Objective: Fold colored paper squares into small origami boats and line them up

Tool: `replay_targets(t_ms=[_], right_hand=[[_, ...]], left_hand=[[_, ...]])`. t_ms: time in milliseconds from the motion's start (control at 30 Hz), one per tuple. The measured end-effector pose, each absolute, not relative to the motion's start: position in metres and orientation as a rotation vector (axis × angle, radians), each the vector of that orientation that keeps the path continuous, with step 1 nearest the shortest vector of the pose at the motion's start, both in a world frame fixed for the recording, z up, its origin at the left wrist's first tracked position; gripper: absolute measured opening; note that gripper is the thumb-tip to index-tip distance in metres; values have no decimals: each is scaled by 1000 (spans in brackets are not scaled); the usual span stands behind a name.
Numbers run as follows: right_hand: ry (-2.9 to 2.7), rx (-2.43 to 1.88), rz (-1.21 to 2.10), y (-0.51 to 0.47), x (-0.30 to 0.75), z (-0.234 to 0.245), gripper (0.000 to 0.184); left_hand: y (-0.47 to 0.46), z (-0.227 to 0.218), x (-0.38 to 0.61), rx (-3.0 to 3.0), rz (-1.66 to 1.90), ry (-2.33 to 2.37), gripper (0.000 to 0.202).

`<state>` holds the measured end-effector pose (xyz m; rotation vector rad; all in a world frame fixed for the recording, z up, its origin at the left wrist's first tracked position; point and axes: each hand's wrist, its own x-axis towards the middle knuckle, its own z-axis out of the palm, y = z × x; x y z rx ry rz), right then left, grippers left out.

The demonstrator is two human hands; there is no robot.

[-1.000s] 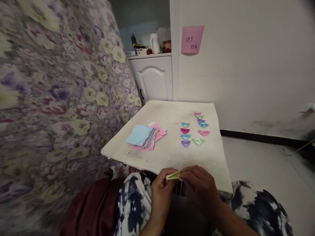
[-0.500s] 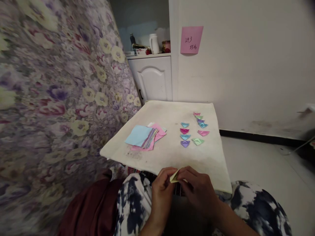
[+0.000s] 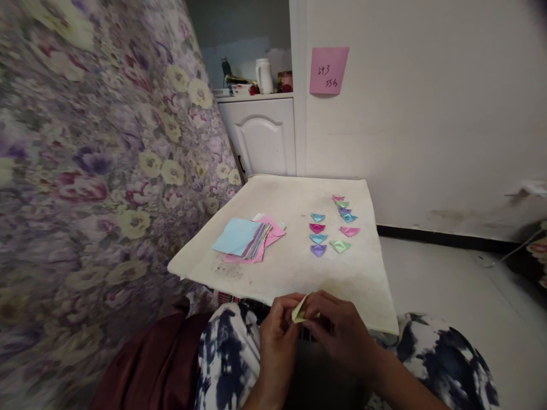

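Note:
A small folded piece of pale yellow paper is pinched between both hands, just off the near edge of the table. My left hand grips its left side, fingers curled. On its right side my right hand is closed, and its fingers cover part of the paper. Beyond the hands, several folded paper boats lie in two rough columns, among them a purple boat and a green boat. To the left lies a fanned stack of coloured paper sheets, light blue on top.
The pale cloth-covered table has its near edge in front of my knees. A flowered curtain hangs along the left. Behind stand a white cabinet and a wall with a pink note.
The yellow paper has tilted and its fold gapes a little wider, with the right fingers shifted on it. The whole view has moved slightly; the boats and the stack lie as before.

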<state>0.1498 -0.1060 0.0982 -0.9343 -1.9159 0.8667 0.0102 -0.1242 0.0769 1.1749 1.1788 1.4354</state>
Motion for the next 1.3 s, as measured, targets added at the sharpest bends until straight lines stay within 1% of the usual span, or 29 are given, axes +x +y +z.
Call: replay_targets(t_ms=[233, 467, 567, 867, 1033, 1300], right_hand=[[-1892, -987, 878, -106, 150, 101, 23], [-1912, -1014, 843, -101, 148, 107, 19], [-1937, -1016, 818, -102, 149, 111, 15], [-1909, -1075, 773, -114, 143, 125, 22], [-1896, -1060, 725, -122, 136, 131, 19], [-1898, -955, 627, -142, 132, 141, 19]], left_hand=[[-128, 72, 12, 1110, 1389, 1168, 8], [-122, 78, 16, 983, 1408, 1123, 13], [-122, 81, 17, 922, 1428, 1091, 12], [-132, 90, 15, 928, 1448, 1101, 11], [-138, 93, 9, 925, 1431, 1149, 11], [-152, 103, 1, 977, 1503, 1087, 7]])
